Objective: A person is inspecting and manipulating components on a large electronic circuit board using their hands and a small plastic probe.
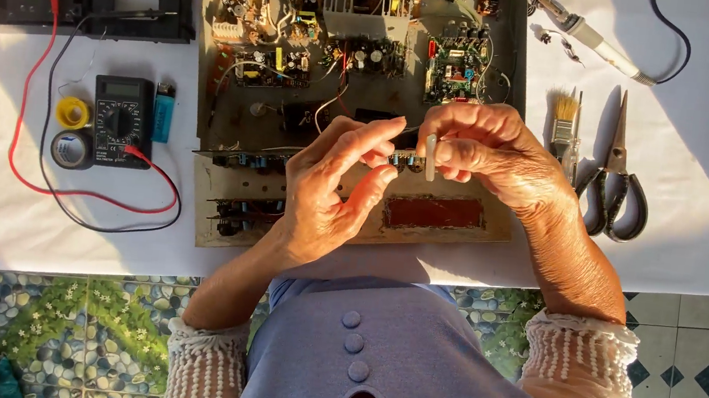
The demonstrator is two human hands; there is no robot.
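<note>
Midway through work on the board (357,94), still bared on the table (18,225), parts exposed. Left hand (334,188) pinching a thin lead above its near edge; right hand (487,151) closed on a pale tube (430,157). Meter (121,120), iron (587,35), brush (565,120), scissors (616,178) lying unused alongside. Nothing reassembled yet.
</note>
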